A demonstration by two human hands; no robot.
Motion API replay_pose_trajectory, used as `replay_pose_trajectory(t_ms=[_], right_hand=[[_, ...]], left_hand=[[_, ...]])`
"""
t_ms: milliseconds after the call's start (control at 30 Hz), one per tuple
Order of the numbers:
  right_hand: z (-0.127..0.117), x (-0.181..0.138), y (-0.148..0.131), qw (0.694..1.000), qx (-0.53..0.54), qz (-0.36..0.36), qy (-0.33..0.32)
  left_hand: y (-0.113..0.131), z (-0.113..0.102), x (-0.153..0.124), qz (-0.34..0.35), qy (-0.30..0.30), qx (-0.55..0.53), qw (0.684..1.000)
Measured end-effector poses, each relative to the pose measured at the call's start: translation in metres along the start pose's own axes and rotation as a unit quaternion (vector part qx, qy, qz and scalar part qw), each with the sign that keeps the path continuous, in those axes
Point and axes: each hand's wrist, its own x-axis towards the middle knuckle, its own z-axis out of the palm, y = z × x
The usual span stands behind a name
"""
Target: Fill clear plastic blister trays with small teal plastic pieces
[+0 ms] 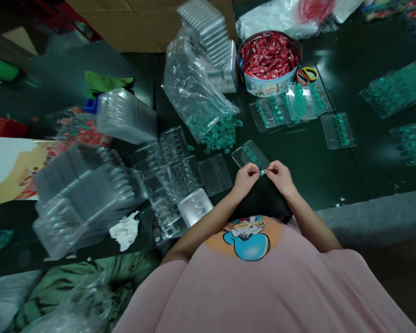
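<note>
My left hand (247, 178) and my right hand (279, 176) meet at the near end of a clear plastic blister tray (244, 159). Between their pinched fingertips is a small green plastic piece (262, 172), too small to name more exactly. A row of similar green pieces runs along the tray, which lies flat on the dark table. Just beyond, a heap of loose green pieces (222, 134) spills from the mouth of a clear plastic bag (197, 83). To the left of my left hand lies a bare clear tray (215, 175).
Stacks of clear trays (79, 194) and more loose trays (173, 171) cover the left side. A round tin (271, 83) holding red packets stands at the back, beside scissors (307, 75). Filled trays (339, 131) lie to the right. The table's front edge (364, 202) is close.
</note>
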Motion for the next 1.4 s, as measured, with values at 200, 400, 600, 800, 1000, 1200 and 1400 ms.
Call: replay_pose_trajectory(t_ms=[200,400,600,800,1000,1200,1400], right_hand=[[-0.003,0.014,-0.004,0.979,-0.197,-0.034,0.03],[0.001,0.018,-0.006,0.953,-0.301,-0.042,0.019],[0.006,0.024,-0.005,0.925,-0.375,-0.051,0.021],[0.0,0.023,-0.004,0.911,-0.399,-0.097,-0.023],[-0.006,0.019,-0.007,0.908,-0.386,-0.149,-0.062],[0.004,0.02,-0.005,0.885,-0.439,-0.135,-0.075],[-0.001,0.025,-0.007,0.903,-0.406,-0.128,-0.065]], left_hand=[[0.002,0.008,0.013,0.016,0.041,0.196,0.98],[0.009,0.013,0.014,-0.022,0.053,0.292,0.955],[0.0,0.014,0.015,0.018,0.06,0.334,0.941],[-0.012,0.008,0.009,0.109,0.053,0.344,0.931],[-0.019,0.007,0.011,0.133,0.046,0.34,0.93],[-0.021,0.008,0.014,0.147,0.01,0.414,0.898],[-0.019,0.005,0.015,0.138,0.0,0.452,0.881]])
